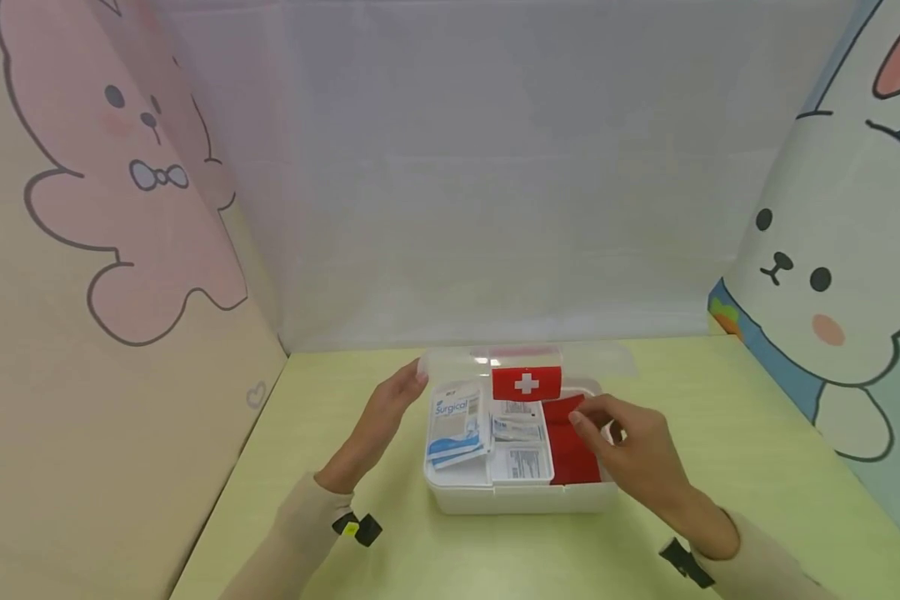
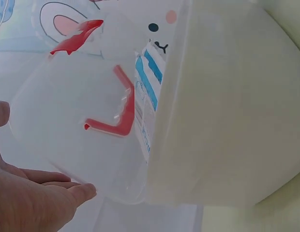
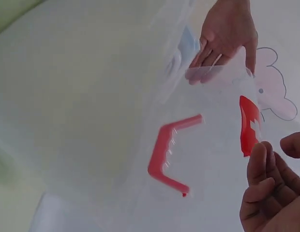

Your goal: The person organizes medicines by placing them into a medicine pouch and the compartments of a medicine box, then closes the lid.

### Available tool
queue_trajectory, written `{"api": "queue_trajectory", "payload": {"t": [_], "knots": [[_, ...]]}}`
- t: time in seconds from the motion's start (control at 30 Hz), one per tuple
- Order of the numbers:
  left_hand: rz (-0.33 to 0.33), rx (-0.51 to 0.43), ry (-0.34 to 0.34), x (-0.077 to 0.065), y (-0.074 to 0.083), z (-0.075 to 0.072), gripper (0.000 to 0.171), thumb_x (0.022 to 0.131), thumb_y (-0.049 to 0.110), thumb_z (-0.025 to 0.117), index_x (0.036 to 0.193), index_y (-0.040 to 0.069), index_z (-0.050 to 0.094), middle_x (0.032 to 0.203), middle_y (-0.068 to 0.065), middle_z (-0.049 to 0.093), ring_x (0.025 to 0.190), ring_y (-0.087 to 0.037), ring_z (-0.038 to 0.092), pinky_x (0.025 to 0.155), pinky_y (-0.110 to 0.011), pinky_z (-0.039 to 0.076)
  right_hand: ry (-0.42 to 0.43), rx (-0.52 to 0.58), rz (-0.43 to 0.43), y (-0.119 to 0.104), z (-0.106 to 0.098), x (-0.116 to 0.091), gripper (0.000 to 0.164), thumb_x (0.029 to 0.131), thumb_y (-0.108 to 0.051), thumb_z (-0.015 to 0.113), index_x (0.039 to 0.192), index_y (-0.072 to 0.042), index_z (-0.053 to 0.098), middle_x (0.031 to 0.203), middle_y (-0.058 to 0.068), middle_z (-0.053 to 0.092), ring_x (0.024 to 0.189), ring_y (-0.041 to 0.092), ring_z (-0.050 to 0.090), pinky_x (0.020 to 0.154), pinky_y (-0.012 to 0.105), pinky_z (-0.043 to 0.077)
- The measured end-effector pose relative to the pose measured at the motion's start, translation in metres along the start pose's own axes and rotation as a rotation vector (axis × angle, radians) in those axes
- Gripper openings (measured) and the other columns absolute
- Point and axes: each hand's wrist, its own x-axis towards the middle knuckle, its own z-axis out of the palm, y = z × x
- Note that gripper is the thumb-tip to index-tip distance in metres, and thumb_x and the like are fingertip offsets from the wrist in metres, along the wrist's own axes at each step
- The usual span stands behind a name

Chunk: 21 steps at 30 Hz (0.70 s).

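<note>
A white first-aid box [image 1: 525, 500] stands on the table with its clear lid [image 1: 450, 362] raised at a tilt. From the lid's edge sticks out a red clasp [image 1: 527, 384] with a white cross. My left hand [image 1: 385, 417] is at the lid's left end; in the left wrist view its fingers [image 2: 82, 193] are fairly straight and appear to touch the lid's edge. Over the box's right side is my right hand [image 1: 633, 446], fingers loosely bent near the clasp, holding nothing visible. Inside lie a surgical packet [image 1: 453, 421], small white packets [image 1: 525, 462] and red cloth-like material [image 1: 572, 454].
A red handle [image 2: 123, 116] shows on the lid in both wrist views. The pale green table [image 1: 360, 558] meets a white backdrop [image 1: 495, 208] behind the box. Cartoon-printed side panels [image 1: 817, 250] stand left and right.
</note>
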Motion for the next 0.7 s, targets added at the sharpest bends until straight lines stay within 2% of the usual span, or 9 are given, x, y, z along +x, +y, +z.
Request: {"api": "queue_trajectory", "payload": {"t": [0.1, 0.23, 0.37, 0.57, 0.7], "knots": [[0.011, 0.020, 0.000, -0.002, -0.003, 0.001, 0.061, 0.101, 0.045, 0.046, 0.153, 0.015, 0.034, 0.157, -0.004, 0.038, 0.149, -0.028, 0.029, 0.119, -0.060, 0.021, -0.102, 0.008, 0.137, -0.001, 0.009, -0.004, 0.013, 0.087, -0.009, 0.072, 0.100, -0.011, 0.068, 0.074, -0.011, 0.065, 0.064, -0.001, 0.052, 0.056, 0.018, 0.046], [0.002, 0.051, -0.003, -0.004, -0.007, 0.002, 0.059, 0.101, 0.045, 0.047, 0.153, 0.019, 0.035, 0.156, -0.003, 0.039, 0.148, -0.028, 0.032, 0.117, -0.058, 0.026, -0.186, 0.063, 0.268, -0.001, 0.017, -0.006, 0.018, 0.093, -0.016, 0.066, 0.110, -0.009, 0.068, 0.080, -0.003, 0.069, 0.062, 0.004, 0.056, 0.059, 0.020, 0.050], [0.000, 0.049, -0.008, -0.007, -0.009, 0.003, 0.059, 0.101, 0.041, 0.048, 0.153, 0.017, 0.034, 0.157, -0.004, 0.038, 0.147, -0.028, 0.033, 0.116, -0.056, 0.029, -0.223, 0.105, 0.301, -0.002, 0.021, -0.008, 0.019, 0.093, -0.014, 0.065, 0.111, -0.007, 0.067, 0.078, 0.002, 0.067, 0.060, 0.007, 0.055, 0.057, 0.020, 0.049], [0.001, 0.035, -0.029, -0.015, -0.006, 0.003, 0.064, 0.100, 0.039, 0.052, 0.154, 0.013, 0.030, 0.159, -0.006, 0.034, 0.147, -0.027, 0.033, 0.115, -0.051, 0.033, -0.218, 0.128, 0.332, -0.005, 0.024, -0.014, 0.003, 0.093, -0.013, 0.065, 0.094, -0.010, 0.066, 0.066, -0.001, 0.058, 0.055, 0.003, 0.048, 0.051, 0.020, 0.043], [0.008, 0.054, -0.046, -0.021, -0.006, 0.003, 0.066, 0.100, 0.032, 0.053, 0.156, 0.010, 0.025, 0.161, -0.007, 0.030, 0.148, -0.025, 0.032, 0.114, -0.046, 0.034, -0.215, 0.140, 0.341, -0.007, 0.024, -0.020, 0.008, 0.094, -0.016, 0.064, 0.088, -0.011, 0.066, 0.064, -0.003, 0.056, 0.055, 0.004, 0.045, 0.049, 0.021, 0.040]]}}
